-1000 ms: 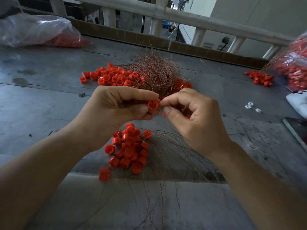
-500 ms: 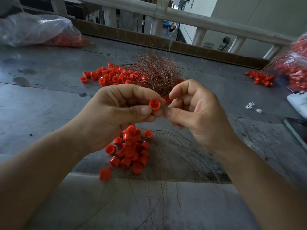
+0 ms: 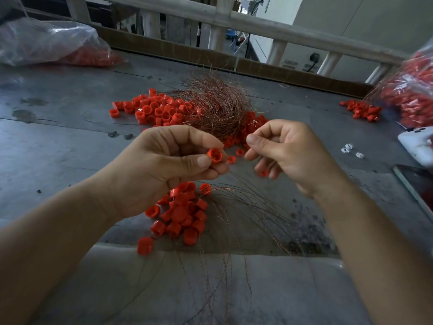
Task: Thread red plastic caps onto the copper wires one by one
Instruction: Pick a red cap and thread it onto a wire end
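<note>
Left hand [image 3: 168,170]: raised over the middle of the table [image 3: 58,148], thumb and forefinger pinching 1 red cap [image 3: 215,156], open end facing the camera; the other fingers are curled under it.

Right hand [image 3: 288,151]: just right of the left, apart from it. Thumb and forefinger tips are pressed together on a copper wire [image 3: 255,123], whose small looped end shows above the pinch. The strand is too thin to follow; it probably runs down towards the cap, but I cannot confirm it enters it. The remaining fingers are loosely curled.

Near pile of caps [image 3: 182,214]: below the left hand, on the table. Loose wires [image 3: 236,221] fan from it towards the near edge.

Far pile of caps [image 3: 154,111]: left of a wire tangle [image 3: 218,106], which lies partly over it.

Small cap pile [image 3: 362,110]: far right, beside a clear bag [image 3: 414,90] of red parts. A 2nd bag [image 3: 51,43] sits far left.

Right edge: a white device [image 3: 417,141], with 3 small white pieces [image 3: 349,148] near it.
</note>
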### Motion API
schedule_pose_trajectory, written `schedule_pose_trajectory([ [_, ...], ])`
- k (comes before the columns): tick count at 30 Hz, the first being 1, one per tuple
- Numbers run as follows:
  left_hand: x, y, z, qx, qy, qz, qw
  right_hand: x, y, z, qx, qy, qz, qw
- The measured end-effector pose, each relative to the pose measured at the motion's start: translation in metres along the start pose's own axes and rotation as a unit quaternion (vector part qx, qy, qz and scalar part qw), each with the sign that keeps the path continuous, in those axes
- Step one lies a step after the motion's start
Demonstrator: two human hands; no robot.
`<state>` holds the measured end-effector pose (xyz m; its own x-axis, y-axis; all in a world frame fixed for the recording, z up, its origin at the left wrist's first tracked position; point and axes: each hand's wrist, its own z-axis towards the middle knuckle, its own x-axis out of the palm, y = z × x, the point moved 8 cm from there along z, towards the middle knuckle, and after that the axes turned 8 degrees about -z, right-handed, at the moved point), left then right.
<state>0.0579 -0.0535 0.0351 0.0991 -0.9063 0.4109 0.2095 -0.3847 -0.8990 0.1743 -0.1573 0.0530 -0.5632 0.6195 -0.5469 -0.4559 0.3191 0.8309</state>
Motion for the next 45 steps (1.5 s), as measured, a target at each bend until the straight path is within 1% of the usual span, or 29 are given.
schedule_pose_trajectory([
  [3, -0.001, 0.000, -0.001, -0.001, -0.010, 0.005, 1.000, -0.025, -0.012, 0.008, 0.005, -0.111, -0.118, 0.987],
  [5, 0.000, -0.001, -0.002, -0.001, -0.012, 0.006, 1.000, -0.031, -0.017, 0.011, -0.005, -0.149, -0.210, 0.966],
  [8, 0.000, -0.001, -0.002, -0.002, -0.012, 0.011, 1.000, -0.027, -0.022, 0.014, -0.007, -0.140, -0.285, 0.948],
  [11, 0.000, 0.000, -0.002, -0.004, -0.013, 0.015, 1.000, -0.017, -0.028, 0.017, -0.012, -0.105, -0.294, 0.950],
  [13, 0.000, 0.000, -0.002, -0.003, -0.012, 0.024, 1.000, -0.007, -0.026, 0.019, -0.036, -0.093, -0.311, 0.945],
  [16, 0.001, 0.000, -0.001, -0.005, -0.011, 0.028, 1.000, 0.005, -0.021, 0.023, -0.079, -0.094, -0.358, 0.925],
  [18, 0.002, 0.000, -0.001, -0.005, -0.009, 0.031, 0.999, 0.010, -0.020, 0.025, -0.090, -0.096, -0.384, 0.914],
  [22, 0.002, 0.000, -0.001, -0.006, -0.014, 0.032, 0.999, 0.015, -0.023, 0.027, -0.096, -0.093, -0.397, 0.908],
  [23, 0.002, 0.000, -0.001, -0.007, -0.016, 0.031, 0.999, 0.014, -0.023, 0.027, -0.095, -0.094, -0.392, 0.910],
  [25, 0.001, 0.000, -0.001, -0.009, -0.024, 0.028, 0.999, 0.006, -0.022, 0.025, -0.082, -0.109, -0.343, 0.930],
  [28, 0.000, 0.000, -0.001, -0.010, -0.034, 0.032, 0.999, -0.011, -0.019, 0.017, -0.045, -0.122, -0.183, 0.975],
  [30, -0.001, 0.001, -0.001, -0.010, -0.040, 0.043, 0.998, -0.011, -0.011, 0.011, -0.033, -0.088, -0.041, 0.995],
  [32, -0.002, 0.001, -0.001, -0.010, -0.046, 0.053, 0.997, -0.002, -0.002, 0.005, -0.034, -0.038, 0.079, 0.996],
  [33, -0.003, 0.002, 0.000, -0.011, -0.049, 0.054, 0.997, 0.004, 0.003, 0.002, -0.036, -0.011, 0.115, 0.993],
  [36, -0.004, 0.001, 0.000, -0.010, -0.058, 0.059, 0.997, 0.021, 0.011, -0.004, -0.039, 0.050, 0.161, 0.985],
  [39, -0.006, 0.001, 0.000, -0.006, -0.066, 0.069, 0.995, 0.031, 0.014, -0.008, -0.045, 0.076, 0.151, 0.985],
  [42, -0.008, 0.001, 0.001, -0.004, -0.073, 0.073, 0.995, 0.034, 0.014, -0.009, -0.050, 0.086, 0.153, 0.983],
  [45, -0.008, 0.001, 0.001, -0.005, -0.074, 0.073, 0.995, 0.033, 0.015, -0.009, -0.064, 0.074, 0.143, 0.985],
])
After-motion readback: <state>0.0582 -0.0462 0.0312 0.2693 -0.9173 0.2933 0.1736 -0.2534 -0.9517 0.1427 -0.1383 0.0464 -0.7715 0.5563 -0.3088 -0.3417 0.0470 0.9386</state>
